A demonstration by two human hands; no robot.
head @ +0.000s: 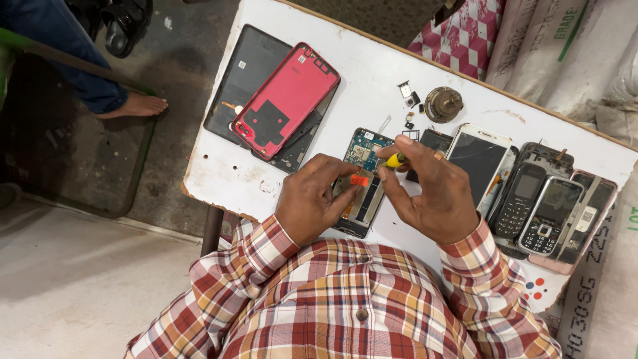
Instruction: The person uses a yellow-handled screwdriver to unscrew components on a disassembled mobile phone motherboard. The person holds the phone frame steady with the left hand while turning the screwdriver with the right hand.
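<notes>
a: item one, status of the opened smartphone with its back removed, blue-green circuit board exposed [363,174]?

b: lying flat on the white painted table [372,80], near its front edge, between both hands. back cover already off. board and dark battery area open to view. judged mid-disassembly: shell removal done, board apparently still seated.

a: left hand [311,199]?

b: fingers curled narrow, pressing down on the phone's lower half to steady it. a small orange piece [359,179] shows at the fingertips; whether pinched or just touched, cannot tell.

a: right hand [430,193]?

b: closed round a small yellow-handled screwdriver [395,160], tip aimed at the upper board.

a: removed parts?

b: red rectangular phone back cover [286,100] lying on a dark grey back panel [242,76], far left. tiny loose components [409,100] and a round brass-coloured part [442,104] beyond the phone.

a: other stock?

b: white-framed touchscreen phone [480,159] and a cluster of dark keypad phones [541,213] at right, apart from the work, untouched.
</notes>
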